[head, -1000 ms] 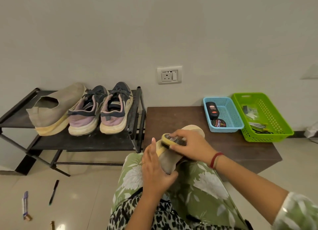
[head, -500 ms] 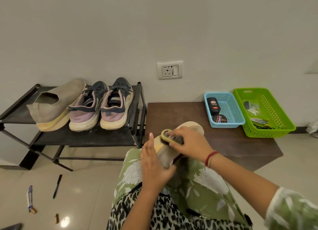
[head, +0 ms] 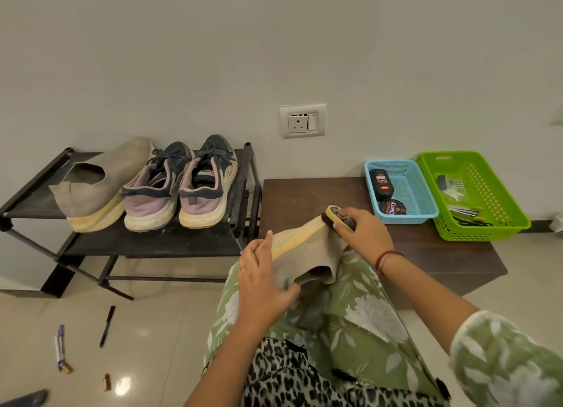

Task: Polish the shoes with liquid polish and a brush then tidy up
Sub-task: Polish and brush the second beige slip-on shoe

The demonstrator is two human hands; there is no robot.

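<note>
Here, I watch two hands work a brush over a grey shoe held above a lap (head: 350, 330) in green floral cloth.
Nearest my camera, the left hand (head: 262, 281) grips the shoe (head: 304, 251) at its heel opening, thumb raised along the yellowed sole, toe pointing away. The right hand (head: 364, 234) is curled round the brush (head: 336, 216), bristles touching the toe. Pens (head: 107, 326) lie on the floor to the left. Beyond the knees stands a brown bench (head: 304, 199); on it a blue basket (head: 408, 217) holds the polish bottle (head: 382, 182) and a tin (head: 393, 208), a green basket (head: 484, 229) just beside it. Left, a black rack (head: 152, 242) carries the other shoe (head: 100, 184) and two sneakers (head: 207, 187).
</note>
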